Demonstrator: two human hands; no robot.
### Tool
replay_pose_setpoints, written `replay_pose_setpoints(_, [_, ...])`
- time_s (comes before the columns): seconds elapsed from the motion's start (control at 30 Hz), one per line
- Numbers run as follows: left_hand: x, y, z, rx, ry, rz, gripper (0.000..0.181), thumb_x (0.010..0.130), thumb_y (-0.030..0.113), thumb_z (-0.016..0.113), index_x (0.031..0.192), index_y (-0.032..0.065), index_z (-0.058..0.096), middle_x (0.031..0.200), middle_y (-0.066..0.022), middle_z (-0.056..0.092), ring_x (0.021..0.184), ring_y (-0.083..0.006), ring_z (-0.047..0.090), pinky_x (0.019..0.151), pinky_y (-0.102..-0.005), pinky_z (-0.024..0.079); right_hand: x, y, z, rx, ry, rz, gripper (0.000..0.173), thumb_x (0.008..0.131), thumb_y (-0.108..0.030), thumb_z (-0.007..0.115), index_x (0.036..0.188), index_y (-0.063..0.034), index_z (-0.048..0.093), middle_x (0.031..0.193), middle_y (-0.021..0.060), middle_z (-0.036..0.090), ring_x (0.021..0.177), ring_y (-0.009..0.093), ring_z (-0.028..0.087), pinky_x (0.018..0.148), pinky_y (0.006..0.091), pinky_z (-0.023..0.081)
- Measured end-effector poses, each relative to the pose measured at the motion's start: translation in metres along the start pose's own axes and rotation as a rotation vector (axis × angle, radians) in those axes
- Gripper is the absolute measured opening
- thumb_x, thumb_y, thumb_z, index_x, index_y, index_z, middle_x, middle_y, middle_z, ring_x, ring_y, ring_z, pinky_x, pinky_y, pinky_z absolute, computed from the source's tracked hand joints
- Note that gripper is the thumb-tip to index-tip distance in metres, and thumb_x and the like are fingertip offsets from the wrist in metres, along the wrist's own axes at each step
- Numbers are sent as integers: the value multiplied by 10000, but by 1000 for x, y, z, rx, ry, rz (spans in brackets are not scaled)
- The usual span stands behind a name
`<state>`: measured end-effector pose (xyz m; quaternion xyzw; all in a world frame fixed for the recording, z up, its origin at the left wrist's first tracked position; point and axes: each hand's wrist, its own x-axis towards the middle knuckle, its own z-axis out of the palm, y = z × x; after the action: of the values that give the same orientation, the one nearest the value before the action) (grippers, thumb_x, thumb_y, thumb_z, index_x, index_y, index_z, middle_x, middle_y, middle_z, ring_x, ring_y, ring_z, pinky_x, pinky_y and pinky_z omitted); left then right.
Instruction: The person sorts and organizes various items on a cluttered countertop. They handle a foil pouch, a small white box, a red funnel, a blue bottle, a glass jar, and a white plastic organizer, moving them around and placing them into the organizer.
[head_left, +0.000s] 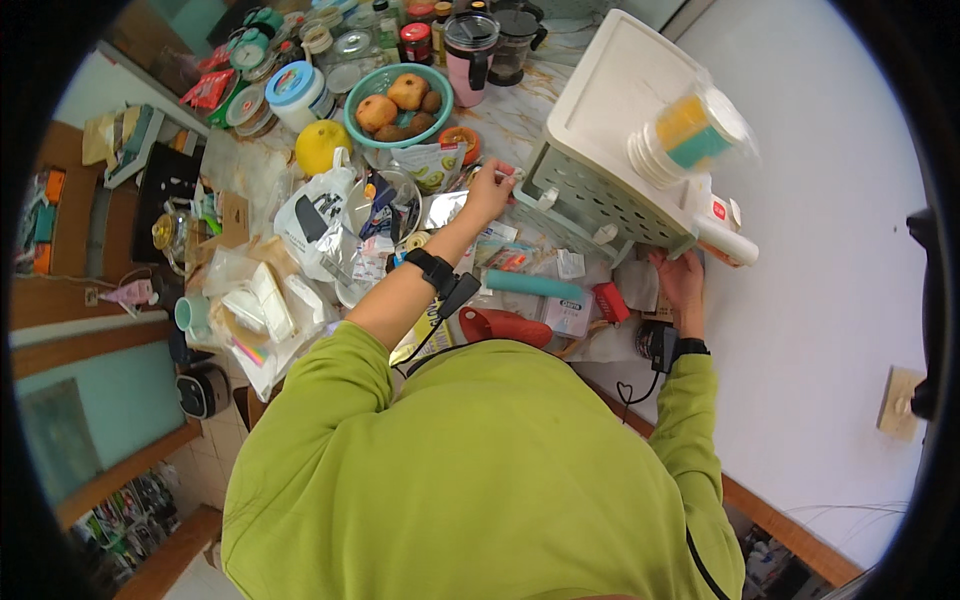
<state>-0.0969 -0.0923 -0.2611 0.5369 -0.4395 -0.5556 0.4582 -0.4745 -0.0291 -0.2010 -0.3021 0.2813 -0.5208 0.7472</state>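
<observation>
A plastic storage box (611, 97) with a pale lid and a grey-green perforated side (607, 191) stands at the right of the table. White tabs (548, 199) show along its front edge. My left hand (491, 189) has thumb and fingers pinched at the box's left front corner, on a small white part. Beneath the right front corner, my right hand (681, 281) has its fingers at the lower edge; some fingertips are hidden. On the lid lies a plastic-wrapped stack of white cups or lids (686, 139).
Near my body lie a teal cylinder (532, 285), a red case (504, 327), a clear box (568, 313) and a red box (611, 301). Farther off are a fruit basket (356, 124), a pink tumbler (469, 64) and several jars. The wall (810, 262) rises close at right.
</observation>
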Motion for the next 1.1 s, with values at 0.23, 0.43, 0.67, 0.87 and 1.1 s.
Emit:
replay_pose_setpoints(0.23, [-40, -11, 20, -115, -22, -2, 138, 887, 41, 553, 987, 23, 459, 817, -66, 533, 646, -128, 578, 570, -260, 522, 3, -12, -23, -19, 284, -99, 303, 930, -279, 483, 1150, -75, 532, 1063, 75, 609, 854, 204, 585, 750, 352, 499])
replay_pose_setpoints(0.43, [-59, -5, 17, -248, -154, -61, 132, 879, 26, 564, 990, 23, 492, 877, -64, 525, 728, -129, 582, 639, -264, 526, 5, -25, -27, -27, 345, -95, 259, 935, -220, 454, 1109, -48, 540, 956, 64, 591, 735, 162, 520, 680, 293, 455])
replay_pose_setpoints(0.67, [-74, 16, 9, 383, -66, 526, 119, 836, 54, 607, 953, 37, 618, 856, -97, 522, 770, -249, 581, 636, -332, 480, 5, -24, -22, -18, 423, -153, 237, 922, -173, 460, 1100, -40, 543, 913, 56, 582, 664, 134, 469, 579, 247, 398])
replay_pose_setpoints(0.87, [-41, 29, 2, 602, -163, 674, 113, 809, 80, 605, 919, 59, 626, 862, -110, 533, 766, -316, 571, 638, -386, 470, 6, -24, -17, -39, 422, -160, 298, 923, -200, 451, 1197, -94, 501, 1002, 55, 589, 686, 139, 480, 608, 244, 400])
replay_pose_setpoints(1.1, [15, 32, 7, 550, -139, 678, 78, 801, 65, 608, 876, 46, 617, 861, -112, 550, 769, -338, 574, 641, -399, 465, 3, -23, -19, -75, 565, -161, 299, 922, -212, 449, 1196, -103, 500, 982, 51, 593, 661, 135, 487, 598, 247, 416])
